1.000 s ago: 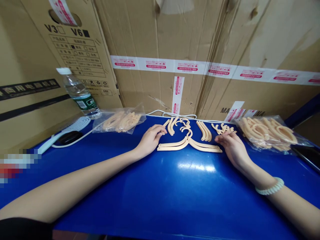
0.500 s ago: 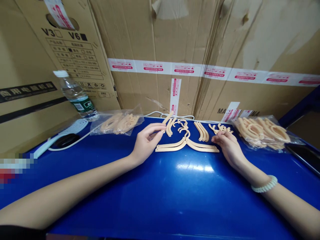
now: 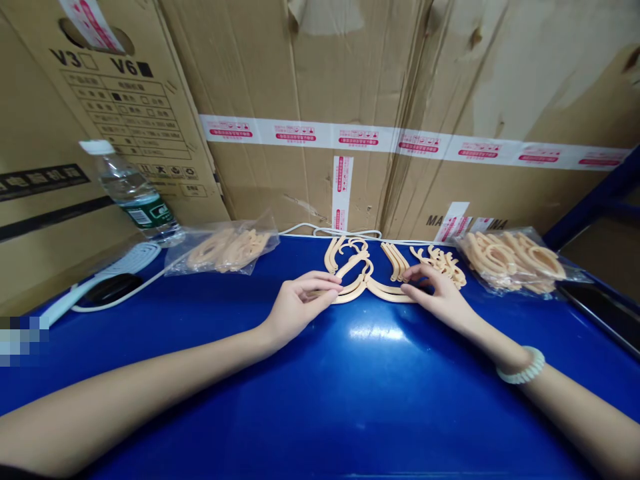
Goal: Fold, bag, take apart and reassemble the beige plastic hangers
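Cardboard boxes (image 3: 310,80) stand along the far edge of a glossy blue bench (image 3: 320,400). Near the middle of that edge lies a hanger (image 3: 371,285). It is flat, peach-coloured plastic, with two long thin arms sweeping out from a curly hook; a second one seems to lie under it. The left hand (image 3: 299,305) pinches the end of its left arm between thumb and fingers. The right hand (image 3: 434,297) has curled fingertips on its right arm, thumb arched above; I cannot tell whether it truly grips. Curved strips (image 3: 395,260) and small pieces (image 3: 444,263) of the same plastic lie just behind, toward the far edge. Clear bags of parts sit toward the far left corner (image 3: 223,248) and far right corner (image 3: 510,259). A bottle (image 3: 131,193) stands at the far left.
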Action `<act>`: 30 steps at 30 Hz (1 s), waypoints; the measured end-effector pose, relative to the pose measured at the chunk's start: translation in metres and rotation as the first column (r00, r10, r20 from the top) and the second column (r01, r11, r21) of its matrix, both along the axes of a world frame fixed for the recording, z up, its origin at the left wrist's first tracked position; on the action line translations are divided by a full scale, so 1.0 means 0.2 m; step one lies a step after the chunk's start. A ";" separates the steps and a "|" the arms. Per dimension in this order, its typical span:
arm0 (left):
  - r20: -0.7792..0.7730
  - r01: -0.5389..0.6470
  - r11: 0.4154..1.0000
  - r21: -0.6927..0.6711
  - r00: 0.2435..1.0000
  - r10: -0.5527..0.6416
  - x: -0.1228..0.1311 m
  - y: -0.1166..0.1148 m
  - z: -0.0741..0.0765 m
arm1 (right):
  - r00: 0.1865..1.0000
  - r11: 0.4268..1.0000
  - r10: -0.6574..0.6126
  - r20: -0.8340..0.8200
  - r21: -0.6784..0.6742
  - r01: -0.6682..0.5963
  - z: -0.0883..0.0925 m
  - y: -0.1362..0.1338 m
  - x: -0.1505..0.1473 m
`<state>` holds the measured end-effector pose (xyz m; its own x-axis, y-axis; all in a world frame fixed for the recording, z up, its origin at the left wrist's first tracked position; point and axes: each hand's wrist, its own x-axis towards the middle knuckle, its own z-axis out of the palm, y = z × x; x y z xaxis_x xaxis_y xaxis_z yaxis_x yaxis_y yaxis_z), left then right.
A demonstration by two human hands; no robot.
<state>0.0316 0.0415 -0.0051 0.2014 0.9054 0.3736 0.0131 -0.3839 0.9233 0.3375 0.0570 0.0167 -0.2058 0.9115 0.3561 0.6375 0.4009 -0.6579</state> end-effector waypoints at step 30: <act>0.093 0.027 0.981 -0.193 0.996 -0.009 0.01 0.00 0.00 | 0.962 0.984 0.157 0.226 0.053 -0.173 0.02 -0.02 0.01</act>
